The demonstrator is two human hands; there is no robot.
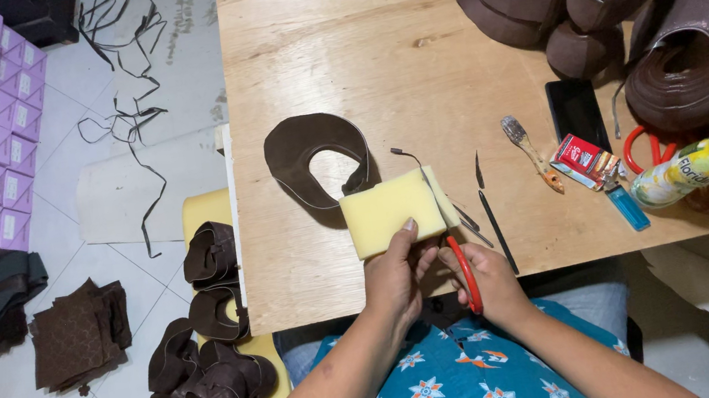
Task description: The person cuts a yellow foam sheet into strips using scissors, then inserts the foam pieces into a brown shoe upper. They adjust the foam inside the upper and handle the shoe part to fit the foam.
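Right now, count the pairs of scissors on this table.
2. One red-handled pair is in the right hand, cutting the yellow foam block that the left hand steadies. Another red-handled pair lies by the orange-capped bottle, partly hidden.

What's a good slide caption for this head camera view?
Left hand steadies a yellow foam block while right hand cuts it with red-handled scissors on a plywood table.
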